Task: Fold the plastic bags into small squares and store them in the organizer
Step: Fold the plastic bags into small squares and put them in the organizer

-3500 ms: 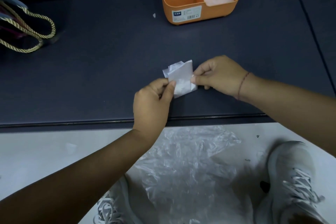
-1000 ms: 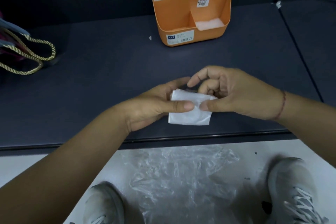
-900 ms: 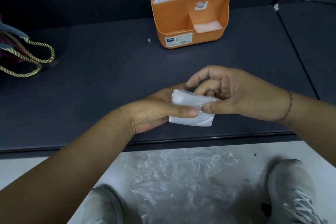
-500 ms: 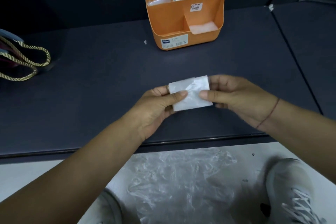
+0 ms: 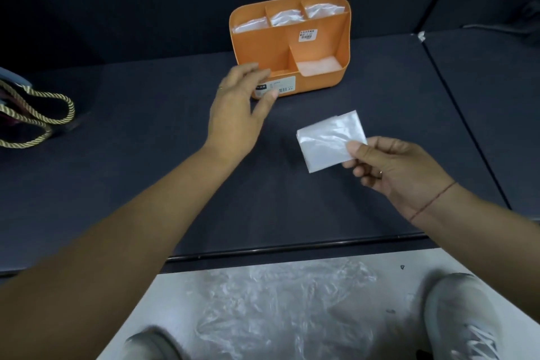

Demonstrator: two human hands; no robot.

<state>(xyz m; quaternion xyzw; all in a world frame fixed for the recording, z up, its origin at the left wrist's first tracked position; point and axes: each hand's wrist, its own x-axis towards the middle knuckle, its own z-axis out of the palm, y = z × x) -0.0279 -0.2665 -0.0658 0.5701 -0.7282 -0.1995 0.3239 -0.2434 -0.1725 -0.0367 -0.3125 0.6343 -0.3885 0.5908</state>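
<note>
Grip of the right hand is closed on a folded plastic bag, held above the counter, near and right of the orange organizer; the left hand is stretched toward it, fingers spread, empty; four of its sections are filled, the front-left apparently not; crumpled plastic is left on the floor.

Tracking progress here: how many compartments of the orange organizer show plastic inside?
4. In the orange organizer: back left compartment, back middle compartment, back right compartment, front right compartment. The front left compartment shows none, but the left hand hides part of it.
</note>
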